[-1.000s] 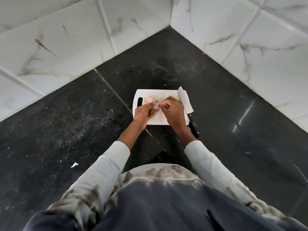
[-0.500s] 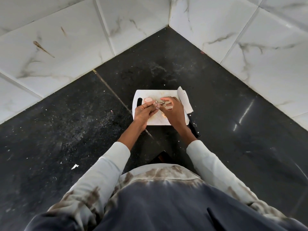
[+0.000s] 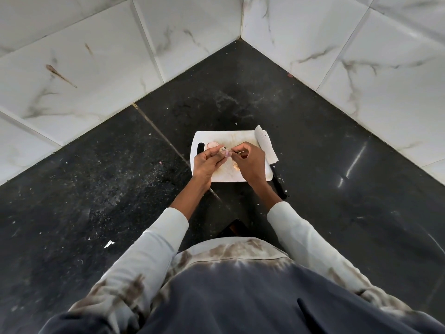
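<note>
Presently: left hand (image 3: 208, 163) pinches small pinkish clove (image 3: 226, 153); right hand (image 3: 249, 162) fingertips nip its skin, likely peeling. Both held over white plastic cutting board (image 3: 227, 176) to catch scraps. Black-handled knife (image 3: 265, 145) parked along board's right edge on black stone counter (image 3: 325, 169), within reach.

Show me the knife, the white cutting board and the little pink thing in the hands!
knife (image 3: 266, 147): head view, on the blade.
cutting board (image 3: 228, 137): head view, on its bare far part.
little pink piece (image 3: 226, 153): head view, on its visible pink skin.
</note>
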A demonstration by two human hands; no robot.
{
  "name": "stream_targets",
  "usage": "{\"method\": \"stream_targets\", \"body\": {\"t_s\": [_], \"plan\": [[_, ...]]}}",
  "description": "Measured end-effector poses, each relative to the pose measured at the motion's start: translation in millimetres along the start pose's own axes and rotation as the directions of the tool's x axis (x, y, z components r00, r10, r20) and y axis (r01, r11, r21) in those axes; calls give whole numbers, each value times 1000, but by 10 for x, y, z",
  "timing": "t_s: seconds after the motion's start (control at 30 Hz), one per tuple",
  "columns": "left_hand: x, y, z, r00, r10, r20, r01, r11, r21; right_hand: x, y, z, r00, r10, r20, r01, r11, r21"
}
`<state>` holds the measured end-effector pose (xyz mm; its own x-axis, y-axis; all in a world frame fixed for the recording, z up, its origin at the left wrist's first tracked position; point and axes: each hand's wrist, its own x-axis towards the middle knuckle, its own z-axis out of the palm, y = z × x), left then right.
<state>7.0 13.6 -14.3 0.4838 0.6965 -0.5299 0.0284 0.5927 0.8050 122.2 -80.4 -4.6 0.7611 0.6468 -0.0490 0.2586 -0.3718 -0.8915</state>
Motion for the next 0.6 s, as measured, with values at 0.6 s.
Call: {"method": "stream_targets", "body": {"t_s": [0.6], "plan": [[-53,11,-13,1000,-10,3,10,1000,24,-6,-10,-24,999,33,-15,-33,999,40]]}}
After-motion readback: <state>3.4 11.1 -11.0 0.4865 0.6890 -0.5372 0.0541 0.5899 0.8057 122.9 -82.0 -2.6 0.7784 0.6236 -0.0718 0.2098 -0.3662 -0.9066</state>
